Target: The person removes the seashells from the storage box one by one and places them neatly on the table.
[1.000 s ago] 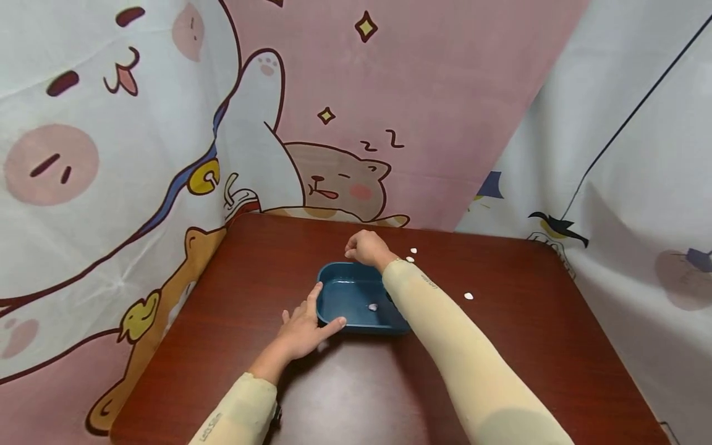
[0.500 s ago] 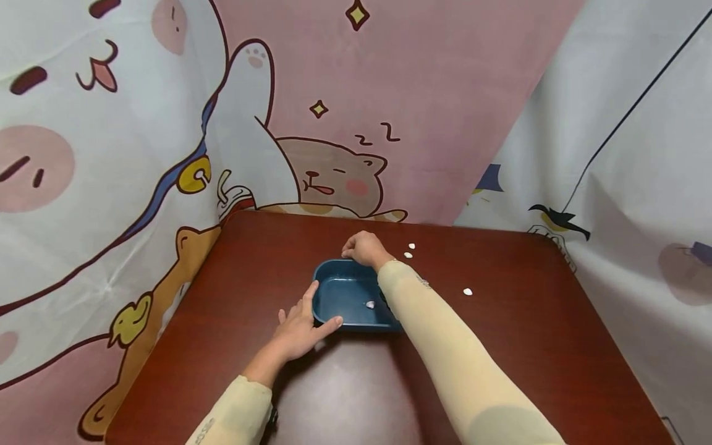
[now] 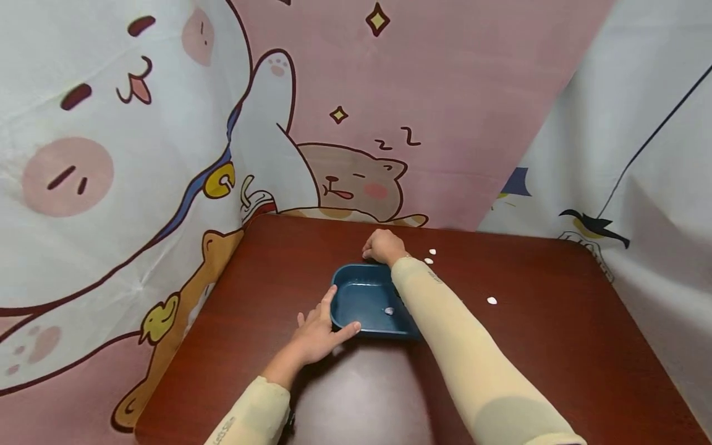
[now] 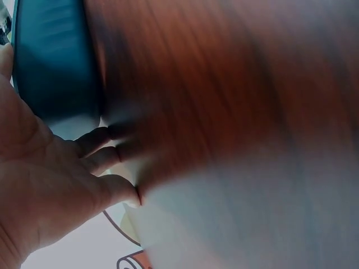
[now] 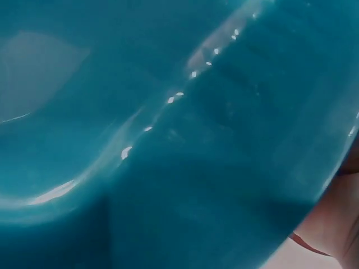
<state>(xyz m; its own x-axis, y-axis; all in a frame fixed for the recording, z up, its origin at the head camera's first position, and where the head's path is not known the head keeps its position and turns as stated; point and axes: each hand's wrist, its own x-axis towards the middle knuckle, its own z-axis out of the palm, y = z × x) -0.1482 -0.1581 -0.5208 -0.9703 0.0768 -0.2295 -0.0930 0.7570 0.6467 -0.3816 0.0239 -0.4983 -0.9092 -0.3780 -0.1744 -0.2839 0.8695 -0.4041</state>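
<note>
A blue rectangular tray [image 3: 364, 295] sits on the table, with a small whitish piece [image 3: 389, 311] lying inside it. My left hand [image 3: 317, 337] touches the tray's near left corner, thumb and index finger spread along the rim. In the left wrist view, other fingers [image 4: 101, 159] of that hand reach down to the tabletop. Just beyond the far rim is my right hand [image 3: 385, 246], its fingers curled and pointing left. Whether it holds anything is hidden. The right forearm passes over the tray's right side and covers it. Only the tray and a bit of the right hand show in the right wrist view.
Two small white pieces [image 3: 429, 260] lie on the reddish-brown table [image 3: 545, 346] right of the right hand. Another white piece [image 3: 492, 301] is farther right. Cartoon-printed cloth [image 3: 456, 123] hangs close behind the table and along both sides.
The head view has swung slightly, shifting the whole scene. Both hands and the tray keep their places relative to one another.
</note>
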